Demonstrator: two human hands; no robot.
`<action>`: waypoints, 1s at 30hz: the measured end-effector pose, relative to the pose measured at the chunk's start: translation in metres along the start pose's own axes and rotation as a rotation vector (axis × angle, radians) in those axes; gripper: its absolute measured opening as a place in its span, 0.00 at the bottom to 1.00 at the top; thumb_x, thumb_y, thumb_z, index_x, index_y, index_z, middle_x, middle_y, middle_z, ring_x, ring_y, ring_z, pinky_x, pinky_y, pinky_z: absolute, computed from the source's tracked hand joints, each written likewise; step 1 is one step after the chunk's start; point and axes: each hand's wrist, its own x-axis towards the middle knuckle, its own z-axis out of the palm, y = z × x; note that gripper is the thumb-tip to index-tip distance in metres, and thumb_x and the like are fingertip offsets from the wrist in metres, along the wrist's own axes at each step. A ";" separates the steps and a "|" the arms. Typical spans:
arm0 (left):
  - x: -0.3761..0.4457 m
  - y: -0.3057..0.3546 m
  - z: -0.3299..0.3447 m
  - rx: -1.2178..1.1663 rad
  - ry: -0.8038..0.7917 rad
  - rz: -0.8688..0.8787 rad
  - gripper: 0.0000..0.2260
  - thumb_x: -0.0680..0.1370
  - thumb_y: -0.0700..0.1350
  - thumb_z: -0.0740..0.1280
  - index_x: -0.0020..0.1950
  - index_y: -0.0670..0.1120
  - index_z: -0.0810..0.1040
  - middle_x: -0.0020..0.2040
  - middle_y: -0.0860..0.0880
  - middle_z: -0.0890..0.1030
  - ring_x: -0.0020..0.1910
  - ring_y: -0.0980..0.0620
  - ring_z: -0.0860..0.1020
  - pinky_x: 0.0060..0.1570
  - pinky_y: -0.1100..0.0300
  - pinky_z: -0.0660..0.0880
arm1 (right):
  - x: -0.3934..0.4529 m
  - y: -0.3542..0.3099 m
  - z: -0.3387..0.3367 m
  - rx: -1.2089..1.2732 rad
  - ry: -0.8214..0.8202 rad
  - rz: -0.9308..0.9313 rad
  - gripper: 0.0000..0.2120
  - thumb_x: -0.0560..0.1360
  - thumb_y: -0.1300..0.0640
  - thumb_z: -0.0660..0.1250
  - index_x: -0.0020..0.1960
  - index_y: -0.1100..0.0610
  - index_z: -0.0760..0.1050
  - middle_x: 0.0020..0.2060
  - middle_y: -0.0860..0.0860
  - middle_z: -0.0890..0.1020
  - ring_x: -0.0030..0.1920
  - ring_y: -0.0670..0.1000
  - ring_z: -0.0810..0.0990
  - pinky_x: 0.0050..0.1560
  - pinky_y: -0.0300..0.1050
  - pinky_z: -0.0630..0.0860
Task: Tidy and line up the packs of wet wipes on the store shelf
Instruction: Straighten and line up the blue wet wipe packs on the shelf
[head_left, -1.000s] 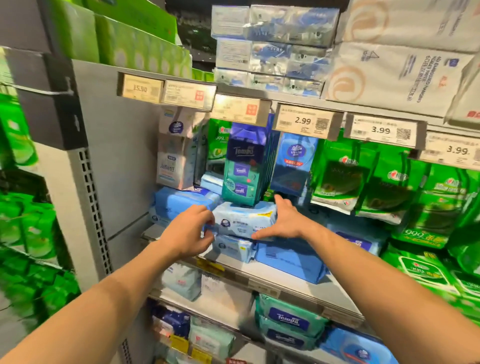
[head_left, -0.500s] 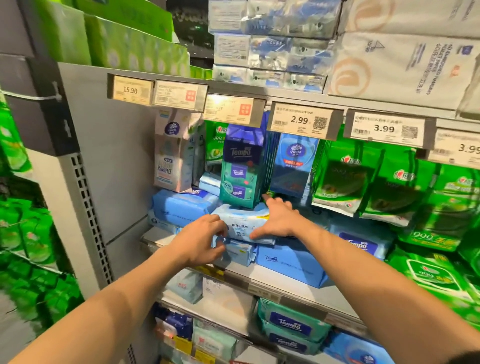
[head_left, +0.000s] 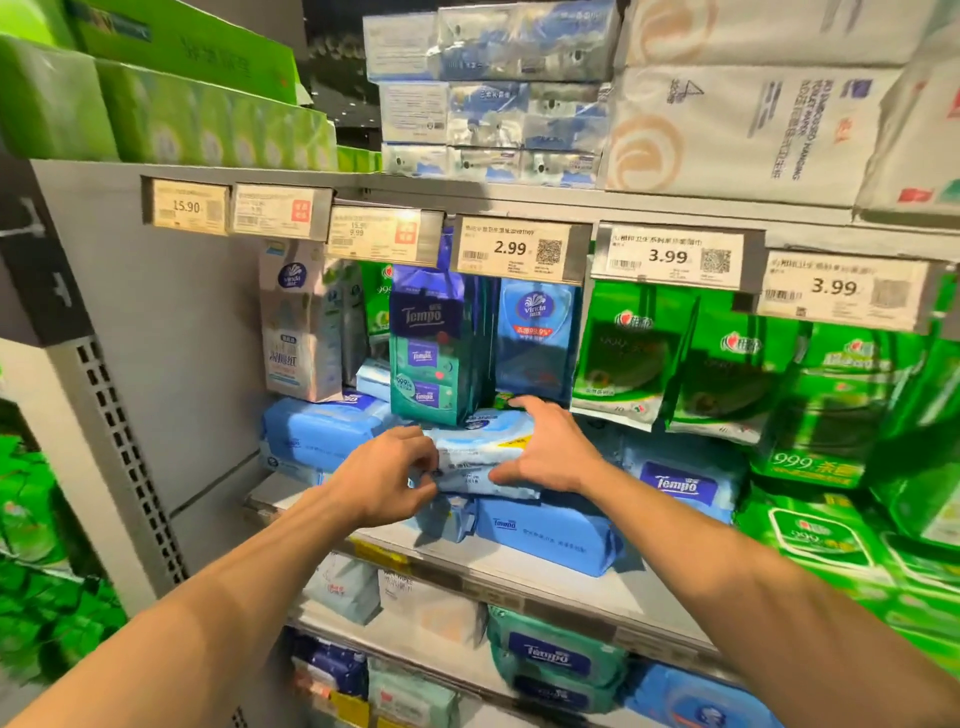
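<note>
A pale blue pack of wet wipes sits in the middle of the frame, on top of a darker blue Tempo pack that lies flat on the grey shelf. Both hands are on the pale pack. The left hand pinches its left end, with the fingers curled in around the edge. The right hand lies spread wide over its right side, the thumb at the front and the fingers on top.

Right behind the pale pack stands a tall dark blue and teal Tempo pack, and its bottom touches the pale pack. Next to it on the right is a blue Vinda pack. To the left lies another light blue pack, with a white Vinda pack standing on it.

On the right side of the frame hang many green packs, and a blue Tempo pack lies under them. Price tags run along the shelf edge above; one reads 2.99 and the next reads 3.99.

At the top of the frame are big white paper packs. More Tempo packs lie on the lower shelf at the bottom.
</note>
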 end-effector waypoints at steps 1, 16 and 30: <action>0.001 0.001 0.003 0.000 -0.011 0.002 0.05 0.67 0.53 0.62 0.40 0.53 0.72 0.40 0.55 0.74 0.42 0.55 0.71 0.43 0.55 0.75 | -0.002 0.004 -0.002 0.023 0.010 0.016 0.48 0.58 0.45 0.80 0.73 0.48 0.63 0.68 0.52 0.70 0.65 0.53 0.71 0.61 0.47 0.72; -0.009 -0.008 0.013 0.000 -0.022 0.009 0.04 0.68 0.51 0.64 0.40 0.55 0.70 0.39 0.56 0.73 0.41 0.55 0.71 0.40 0.61 0.71 | -0.006 0.014 -0.005 0.053 -0.045 0.054 0.54 0.59 0.42 0.80 0.77 0.53 0.56 0.68 0.54 0.67 0.65 0.53 0.70 0.64 0.47 0.69; 0.004 -0.051 -0.032 0.034 0.134 -0.188 0.05 0.69 0.48 0.68 0.39 0.47 0.75 0.39 0.50 0.76 0.40 0.48 0.74 0.39 0.54 0.72 | -0.034 0.062 -0.011 -0.134 -0.166 0.098 0.73 0.48 0.27 0.77 0.77 0.43 0.34 0.79 0.53 0.47 0.78 0.56 0.47 0.76 0.58 0.51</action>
